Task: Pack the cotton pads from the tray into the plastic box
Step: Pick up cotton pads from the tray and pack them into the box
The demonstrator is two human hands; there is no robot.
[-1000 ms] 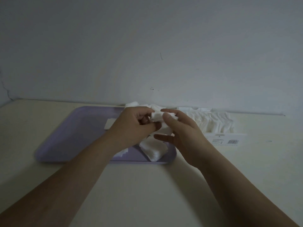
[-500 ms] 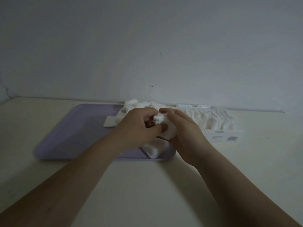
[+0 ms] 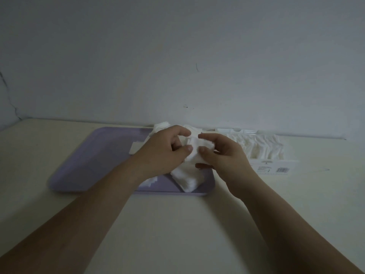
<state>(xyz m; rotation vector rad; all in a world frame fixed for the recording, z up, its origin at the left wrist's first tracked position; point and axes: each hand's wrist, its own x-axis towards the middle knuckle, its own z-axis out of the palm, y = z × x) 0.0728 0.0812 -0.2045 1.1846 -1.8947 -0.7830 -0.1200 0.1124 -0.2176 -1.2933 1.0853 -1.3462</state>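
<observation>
Cotton pads point(image 3: 199, 149): a small white, square-cut stack held between both hands.
The left hand point(image 3: 164, 155) and right hand point(image 3: 223, 157) curl thumbs and fingers round the stack above the lilac tray point(image 3: 88, 159). Loose pads point(image 3: 187, 179) lie at the tray's 5 o'clock corner. The plastic box point(image 3: 286, 163), at the tray's 3 o'clock, holds upright rows.

lilac tray point(image 3: 94, 155), lying flat, rounded corners, low rim. above its right half, a small white bundle of cotton pads point(image 3: 199, 149), pinched between left hand point(image 3: 164, 153) and right hand point(image 3: 223, 157). in the tray's near right corner, a slumped stack of pads point(image 3: 187, 179); more loose pads point(image 3: 161, 125) at the far edge. just right of the tray, clear plastic box point(image 3: 276, 161), open, with rows of pads point(image 3: 256, 145) standing on edge inside.
</observation>
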